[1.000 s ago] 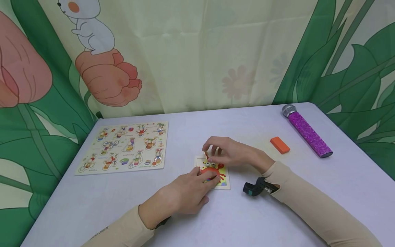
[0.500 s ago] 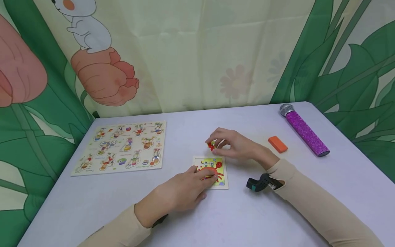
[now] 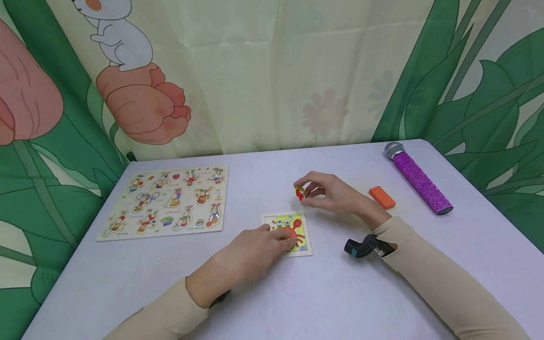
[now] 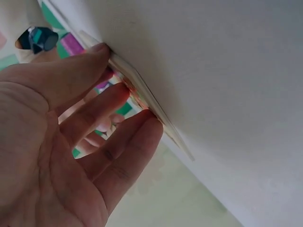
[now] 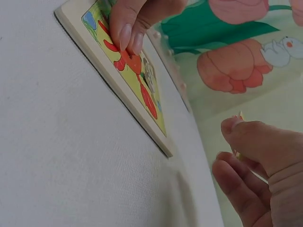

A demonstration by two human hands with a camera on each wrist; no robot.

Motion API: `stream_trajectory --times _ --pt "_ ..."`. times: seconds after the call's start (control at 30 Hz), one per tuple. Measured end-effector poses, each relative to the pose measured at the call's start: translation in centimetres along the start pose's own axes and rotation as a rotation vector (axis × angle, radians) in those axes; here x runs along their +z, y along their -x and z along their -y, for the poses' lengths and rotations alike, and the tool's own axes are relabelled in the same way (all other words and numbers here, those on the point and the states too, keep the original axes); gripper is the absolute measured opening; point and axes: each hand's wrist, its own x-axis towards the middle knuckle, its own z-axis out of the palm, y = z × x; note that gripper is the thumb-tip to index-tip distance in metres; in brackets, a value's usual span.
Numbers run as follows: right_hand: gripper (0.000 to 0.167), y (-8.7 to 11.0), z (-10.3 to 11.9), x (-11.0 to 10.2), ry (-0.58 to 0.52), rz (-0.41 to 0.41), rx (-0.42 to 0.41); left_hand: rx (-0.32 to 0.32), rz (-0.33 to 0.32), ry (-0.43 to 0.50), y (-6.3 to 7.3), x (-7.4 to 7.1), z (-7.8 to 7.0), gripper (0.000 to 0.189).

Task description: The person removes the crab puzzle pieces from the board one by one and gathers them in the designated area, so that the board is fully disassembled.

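A small square crab puzzle (image 3: 307, 250) lies on the white table. My left hand (image 3: 255, 248) presses on it, with fingertips on the crab picture in the right wrist view. In the left wrist view the left thumb touches the puzzle's edge. My right hand (image 3: 329, 191) pinches a small yellow-and-red puzzle piece (image 3: 299, 192) between thumb and fingers, raised beyond the puzzle's far edge. Fingers mostly hide this piece in the right wrist view. The crab's middle is partly covered by the left hand.
A larger puzzle board (image 3: 163, 200) with several cartoon animals lies at the left. An orange block (image 3: 382, 197) sits beyond the right forearm, near a purple glittery microphone (image 3: 420, 179). A printed curtain (image 3: 263, 85) hangs behind the table.
My right hand has lifted the piece from the crab puzzle's upper left and carried it away and to the right. The puzzle has shifted slightly under my left hand.
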Motion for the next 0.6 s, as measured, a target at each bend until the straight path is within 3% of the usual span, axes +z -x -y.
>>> stream_trajectory --times 0.3,0.6 --pt "0.044 0.5 -0.9 -0.7 -0.01 -0.009 0.041 -0.011 0.047 0.071 0.1 -0.3 1.3 0.046" --pt "0.045 1.1 -1.5 -1.4 0.028 -0.023 0.078 0.04 0.034 0.092 0.2 0.1 2.1 0.048"
